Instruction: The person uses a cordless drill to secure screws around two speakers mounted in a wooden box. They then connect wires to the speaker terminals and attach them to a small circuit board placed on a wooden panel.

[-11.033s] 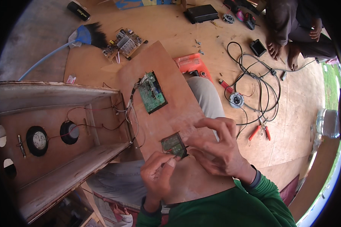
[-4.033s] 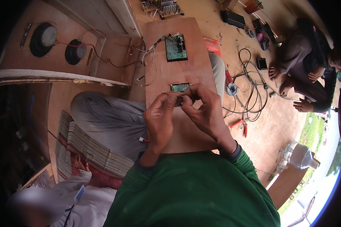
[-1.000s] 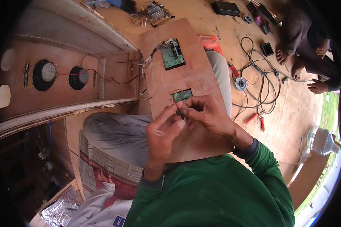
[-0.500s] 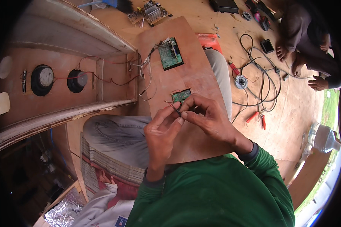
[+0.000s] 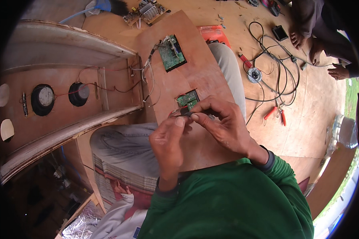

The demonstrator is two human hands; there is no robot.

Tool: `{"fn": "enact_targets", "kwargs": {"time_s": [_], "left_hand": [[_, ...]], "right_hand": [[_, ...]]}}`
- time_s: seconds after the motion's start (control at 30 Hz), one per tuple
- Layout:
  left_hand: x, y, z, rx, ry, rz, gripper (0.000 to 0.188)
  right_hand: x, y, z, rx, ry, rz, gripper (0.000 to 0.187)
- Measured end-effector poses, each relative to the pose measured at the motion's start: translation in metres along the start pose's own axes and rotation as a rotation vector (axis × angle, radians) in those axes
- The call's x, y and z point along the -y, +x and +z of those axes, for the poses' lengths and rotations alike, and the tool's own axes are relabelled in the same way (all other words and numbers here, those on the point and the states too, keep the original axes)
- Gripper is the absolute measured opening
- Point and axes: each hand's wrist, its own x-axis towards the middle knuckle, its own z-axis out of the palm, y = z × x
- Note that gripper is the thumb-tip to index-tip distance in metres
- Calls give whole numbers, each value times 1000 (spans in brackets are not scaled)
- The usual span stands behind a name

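A reddish-brown wooden panel (image 5: 207, 75) lies across my lap. Over its near half, my left hand (image 5: 167, 141) pinches a small black piece (image 5: 186, 112) with thin reddish wires, between thumb and fingers. The thumb and forefinger of my right hand (image 5: 229, 126) close on the same piece from the other side; its exact kind is too small to tell. Just beyond the fingertips a small green circuit board (image 5: 192, 96) sits in a cutout of the panel. Farther up, a larger green circuit board (image 5: 170, 59) fills another cutout, with a bundle of wires (image 5: 147, 65) running off its left side.
To the left stands an open wooden cabinet (image 5: 68, 127) with two round black speakers (image 5: 43, 99). A coiled black cable (image 5: 281, 93), red-handled pliers (image 5: 270, 113) and a screwdriver-like red tool (image 5: 245, 60) lie on the floor at right. Another person's feet (image 5: 297, 40) are at upper right.
Both hands have drawn slightly toward me, and the black piece has turned more level between the fingers. More of the small circuit board shows now. The whole view has shifted a little.
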Motion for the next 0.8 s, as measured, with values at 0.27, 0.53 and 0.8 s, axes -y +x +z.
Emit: {"fn": "enact_targets", "kwargs": {"time_s": [0.27, 0.53, 0.8], "left_hand": [[-11, 6, 18, -162, 873, 777, 30], [-20, 14, 9, 62, 621, 556, 19], [-18, 4, 6, 11, 503, 250, 15]], "right_hand": [[7, 3, -10, -52, -23, -133, 15], [15, 4, -18, 42, -31, -87, 15], [9, 3, -15, 67, 107, 39, 11]]}}
